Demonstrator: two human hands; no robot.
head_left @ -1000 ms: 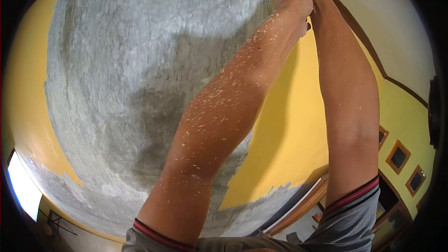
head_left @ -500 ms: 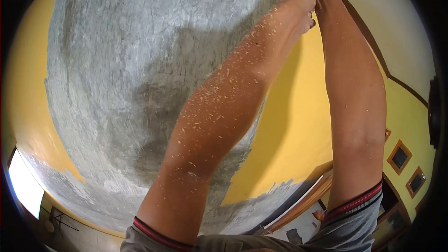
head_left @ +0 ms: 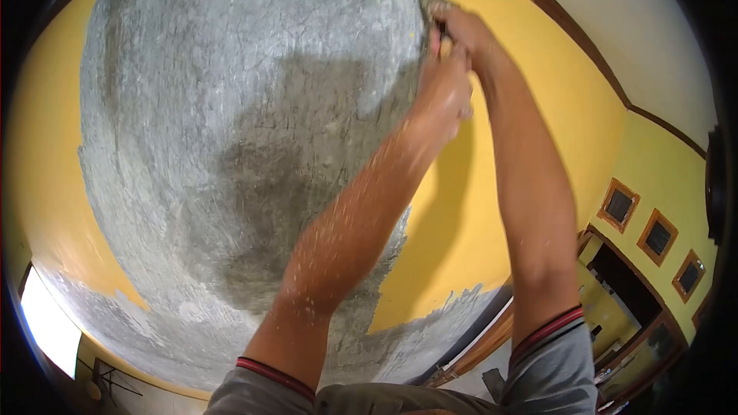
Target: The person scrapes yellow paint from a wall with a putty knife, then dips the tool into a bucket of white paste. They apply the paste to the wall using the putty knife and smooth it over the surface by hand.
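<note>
A wall in front of me has a large scraped grey patch (head_left: 192,107) bordered by yellow paint (head_left: 523,69). Along the patch's upper right border, both hands are together on a scraper (head_left: 446,46), mostly covered by my fingers, with a bit of yellowish handle showing. My left hand (head_left: 448,84) is closed around the handle's lower part. Above it, my right hand (head_left: 463,27) is closed over the tool's upper part, close to the wall. The blade is blurred and cannot be made out. Pale paint flakes dot my left forearm (head_left: 354,215).
Lower down, a ragged grey strip (head_left: 430,330) runs under the yellow paint. Long boards (head_left: 477,350) lean at the lower right. Small framed panels (head_left: 657,237) hang on the right wall above a doorway (head_left: 623,292). A bright opening (head_left: 48,323) is at lower left.
Both hands and the scraper have moved down along the paint edge, and my elbows are more bent. The view has shifted a little, showing more of the right wall.
</note>
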